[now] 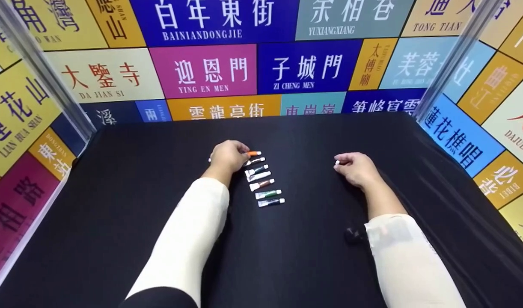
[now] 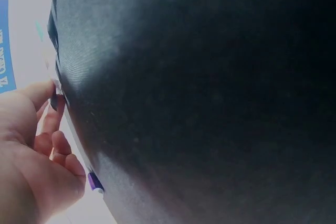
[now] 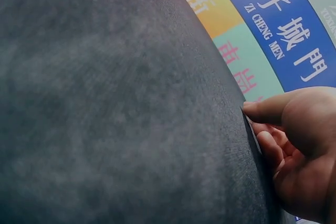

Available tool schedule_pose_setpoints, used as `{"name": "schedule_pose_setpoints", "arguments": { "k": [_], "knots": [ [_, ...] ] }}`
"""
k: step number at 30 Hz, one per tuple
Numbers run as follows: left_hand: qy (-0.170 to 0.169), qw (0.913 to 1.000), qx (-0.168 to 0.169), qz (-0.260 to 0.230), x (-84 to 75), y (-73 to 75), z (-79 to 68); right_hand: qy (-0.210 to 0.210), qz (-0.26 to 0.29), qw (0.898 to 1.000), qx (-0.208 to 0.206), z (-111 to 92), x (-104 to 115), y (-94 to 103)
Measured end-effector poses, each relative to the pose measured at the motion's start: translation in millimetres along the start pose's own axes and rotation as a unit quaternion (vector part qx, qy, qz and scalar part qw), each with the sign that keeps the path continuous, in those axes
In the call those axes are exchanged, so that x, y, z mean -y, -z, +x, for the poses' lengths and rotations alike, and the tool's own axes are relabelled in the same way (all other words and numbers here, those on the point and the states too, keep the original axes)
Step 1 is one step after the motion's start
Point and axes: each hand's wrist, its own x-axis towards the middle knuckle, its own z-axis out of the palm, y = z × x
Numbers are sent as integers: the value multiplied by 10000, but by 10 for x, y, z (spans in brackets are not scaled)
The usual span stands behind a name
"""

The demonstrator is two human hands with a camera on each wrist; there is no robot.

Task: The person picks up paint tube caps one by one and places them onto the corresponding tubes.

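Note:
My left hand [image 1: 228, 157] pinches the crimped end of an orange-marked paint tube [image 1: 253, 153] at the far end of a column of small paint tubes. Nearer in that column lie a white tube [image 1: 260, 176], a brown-marked tube [image 1: 262, 184], a green-marked tube [image 1: 268, 194] and a dark tube [image 1: 271, 202], caps to the right. A purple tube [image 2: 95, 182] with a white cap shows beside the left hand in the left wrist view. Well to the right, my right hand [image 1: 356, 170] holds a small white thing [image 1: 337, 162] at its fingertips, mostly hidden.
Black cloth [image 1: 304, 248] covers the table. Panels with place names [image 1: 206, 70] stand behind and at both sides, with metal posts [image 1: 447, 60] at the corners. A small black object [image 1: 355, 235] sits by the right wrist.

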Motion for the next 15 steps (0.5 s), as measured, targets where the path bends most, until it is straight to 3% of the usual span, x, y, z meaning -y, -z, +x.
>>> {"name": "schedule_pose_setpoints", "arguments": {
  "k": [5, 15],
  "knots": [
    [-14, 10000, 43, 19, 0, 7, 4, 55, -341, 9994, -21, 9, -4, 2],
    [106, 9999, 105, -48, 8, 12, -21, 16, -156, 9996, -213, -8, -16, 10]
  ]
}}
